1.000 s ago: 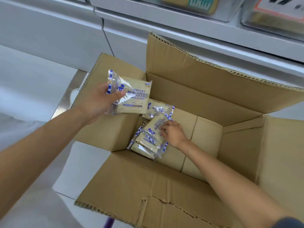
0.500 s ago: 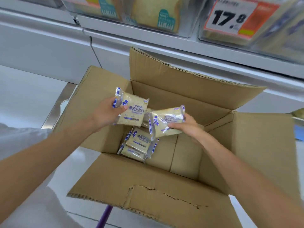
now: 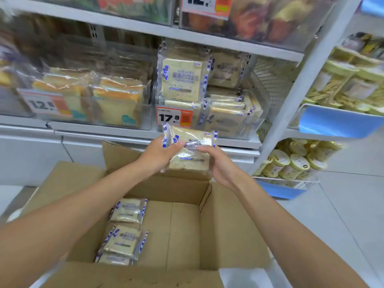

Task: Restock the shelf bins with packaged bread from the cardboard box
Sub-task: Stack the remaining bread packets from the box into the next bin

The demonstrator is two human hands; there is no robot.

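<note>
Head view: packaged bread (image 3: 188,151), gripped at either edge by left hand (image 3: 160,154) and right hand (image 3: 220,165), sits just below the partly filled far shelf bin (image 3: 252,126), while a few spare packs (image 3: 126,210) lie in the near cardboard box (image 3: 228,225), so restocking looks mostly done.

An open cardboard box (image 3: 228,229) sits in front of and below a shelf (image 3: 128,133). Bread packs (image 3: 124,242) lie in its left side. Above its far flap, the left hand (image 3: 160,155) and right hand (image 3: 220,167) grip a held pack (image 3: 188,154) between them, just before a shelf bin (image 3: 252,126) containing stacked packs (image 3: 182,80).
</note>
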